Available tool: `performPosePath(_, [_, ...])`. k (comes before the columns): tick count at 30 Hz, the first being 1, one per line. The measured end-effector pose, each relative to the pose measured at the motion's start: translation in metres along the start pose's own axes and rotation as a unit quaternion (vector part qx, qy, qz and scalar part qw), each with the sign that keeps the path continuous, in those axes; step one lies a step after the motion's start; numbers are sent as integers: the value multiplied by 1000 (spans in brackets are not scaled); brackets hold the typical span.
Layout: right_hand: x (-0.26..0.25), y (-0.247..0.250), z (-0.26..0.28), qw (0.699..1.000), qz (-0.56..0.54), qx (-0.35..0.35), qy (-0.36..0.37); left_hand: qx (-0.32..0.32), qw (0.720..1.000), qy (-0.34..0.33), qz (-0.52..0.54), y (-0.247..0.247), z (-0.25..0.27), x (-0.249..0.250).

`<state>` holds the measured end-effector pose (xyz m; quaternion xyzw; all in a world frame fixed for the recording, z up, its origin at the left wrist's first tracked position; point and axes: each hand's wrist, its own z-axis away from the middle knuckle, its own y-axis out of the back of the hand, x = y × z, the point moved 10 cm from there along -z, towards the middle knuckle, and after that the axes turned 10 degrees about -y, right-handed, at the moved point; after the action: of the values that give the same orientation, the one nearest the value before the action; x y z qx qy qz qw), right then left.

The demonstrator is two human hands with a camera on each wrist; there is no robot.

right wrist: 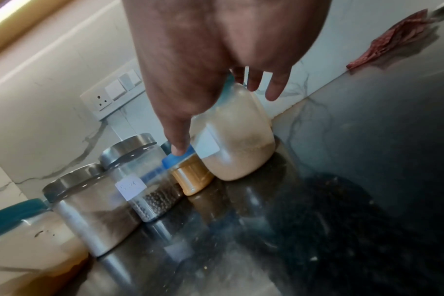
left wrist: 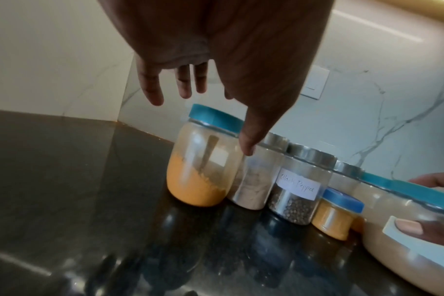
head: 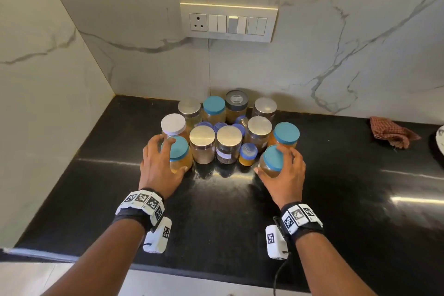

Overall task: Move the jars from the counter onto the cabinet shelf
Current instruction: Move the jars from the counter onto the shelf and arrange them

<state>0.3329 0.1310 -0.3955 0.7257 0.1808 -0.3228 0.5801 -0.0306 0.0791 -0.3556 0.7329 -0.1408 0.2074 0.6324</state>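
Several jars (head: 228, 132) with teal, blue, steel and white lids stand bunched at the back of the black counter (head: 228, 223). My left hand (head: 175, 155) is spread over the front-left teal-lidded jar of orange powder (head: 179, 151). In the left wrist view the fingers (left wrist: 185, 88) reach straight past the lid and the thumb touches this jar (left wrist: 198, 176). My right hand (head: 272, 161) grips the front-right teal-lidded jar of beige powder (head: 271, 166), thumb on its white label (left wrist: 398, 232) and fingers over the lid. That jar (right wrist: 238, 144) rests on the counter. No cabinet shelf is in view.
A black pepper jar (left wrist: 294, 198), a steel-lidded jar (head: 202, 144) and a small blue-lidded jar (head: 247, 157) stand between my hands. A red checked cloth (head: 391, 132) lies at the right, a white plate edge (head: 440, 139) beyond it. A switch panel (head: 228, 23) is on the marble wall.
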Motion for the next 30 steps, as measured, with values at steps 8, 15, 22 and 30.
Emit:
performPosePath(8, [6, -4, 2, 996, -85, -37, -1, -9, 999, 10, 47, -23, -5, -3])
performPosePath(15, [-11, 16, 0, 993, -86, -63, 42, 19, 997, 16, 68, -29, -14, -8])
performPosePath(22, [-100, 75, 3, 980, -119, -54, 149, 16, 999, -1, 51, -28, -8, -9])
performPosePath(30, [-253, 163, 21, 939, -147, -47, 307, 79, 985, -141, 62, 66, 3, 20])
